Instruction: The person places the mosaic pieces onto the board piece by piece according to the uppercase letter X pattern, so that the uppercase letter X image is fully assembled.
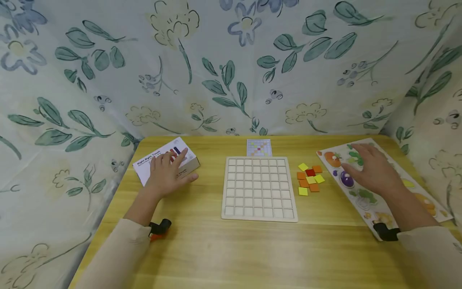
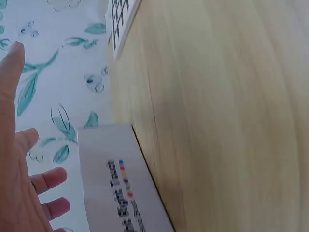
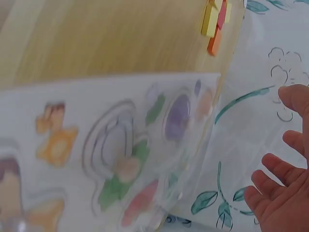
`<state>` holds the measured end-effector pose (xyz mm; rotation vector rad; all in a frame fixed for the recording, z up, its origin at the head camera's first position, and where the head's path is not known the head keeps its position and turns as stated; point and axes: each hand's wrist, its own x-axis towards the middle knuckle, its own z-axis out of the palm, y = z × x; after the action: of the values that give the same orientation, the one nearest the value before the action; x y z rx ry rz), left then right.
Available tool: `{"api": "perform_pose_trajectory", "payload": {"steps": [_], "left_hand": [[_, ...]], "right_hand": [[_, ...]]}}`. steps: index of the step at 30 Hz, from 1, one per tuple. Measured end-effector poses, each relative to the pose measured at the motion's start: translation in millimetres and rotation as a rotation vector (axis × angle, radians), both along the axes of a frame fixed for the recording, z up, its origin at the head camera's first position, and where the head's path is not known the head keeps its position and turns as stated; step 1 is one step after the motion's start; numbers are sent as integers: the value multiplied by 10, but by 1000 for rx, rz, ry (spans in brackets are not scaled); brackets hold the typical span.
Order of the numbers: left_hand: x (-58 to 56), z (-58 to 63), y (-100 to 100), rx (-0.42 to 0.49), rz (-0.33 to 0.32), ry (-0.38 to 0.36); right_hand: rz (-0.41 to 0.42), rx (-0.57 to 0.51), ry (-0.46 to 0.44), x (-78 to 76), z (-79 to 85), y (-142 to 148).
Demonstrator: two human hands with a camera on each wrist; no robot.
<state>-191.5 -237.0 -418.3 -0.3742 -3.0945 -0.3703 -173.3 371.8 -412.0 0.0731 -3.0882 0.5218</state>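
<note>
My left hand (image 1: 166,174) hovers over a white printed box (image 1: 191,156) at the table's left, fingers spread and holding nothing. In the left wrist view the fingers stand apart from the box (image 2: 111,179). On the right, my right hand (image 1: 377,170) is above a white board with vegetable pictures (image 1: 364,200), its fingers relaxed and nothing in them. A gap shows between that hand (image 3: 285,188) and the vegetable board (image 3: 77,106) in the right wrist view. Between the hands lies a pale square grid board (image 1: 258,188) with bare cells.
Several small yellow, orange and red square tiles (image 1: 310,180) lie loosely right of the grid board. Behind it is a small card with a coloured grid pattern (image 1: 258,147). Floral cloth (image 1: 223,72) hangs along the back and sides of the wooden table (image 1: 202,257).
</note>
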Motion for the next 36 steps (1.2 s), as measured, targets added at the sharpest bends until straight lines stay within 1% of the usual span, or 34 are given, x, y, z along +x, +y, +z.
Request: {"api": "perform_pose_trajectory", "payload": {"steps": [2, 4, 7, 10, 14, 16, 19, 22, 26, 30, 33, 36], "left_hand": [[37, -35, 64, 10, -21, 18], [73, -66, 145, 34, -39, 20], [128, -103, 292, 71, -70, 9], [189, -141, 457, 108, -99, -18], [253, -198, 647, 109, -115, -19], [267, -223, 717, 109, -124, -6], [280, -270, 786, 140, -149, -15], [298, -319, 831, 193, -168, -60], [324, -396, 885, 242, -157, -123], [340, -492, 936, 300, -144, -158], [353, -570, 982, 352, -139, -158], [375, -631, 1029, 373, -114, -133]], "right_hand": [[0, 2, -10, -30, -11, -89], [2, 2, -14, -57, -13, -182], [19, -3, -19, -96, -20, -316], [39, -7, -41, -131, -46, -437], [36, -16, -78, -182, -104, -592], [25, -27, -99, -210, -133, -662], [18, -44, -115, -249, -173, -731], [27, -68, -119, -290, -225, -777], [39, -89, -115, -344, -303, -819], [61, -92, -151, -394, -361, -846], [93, -114, -177, -414, -378, -882], [124, -135, -169, -428, -389, -926]]}}
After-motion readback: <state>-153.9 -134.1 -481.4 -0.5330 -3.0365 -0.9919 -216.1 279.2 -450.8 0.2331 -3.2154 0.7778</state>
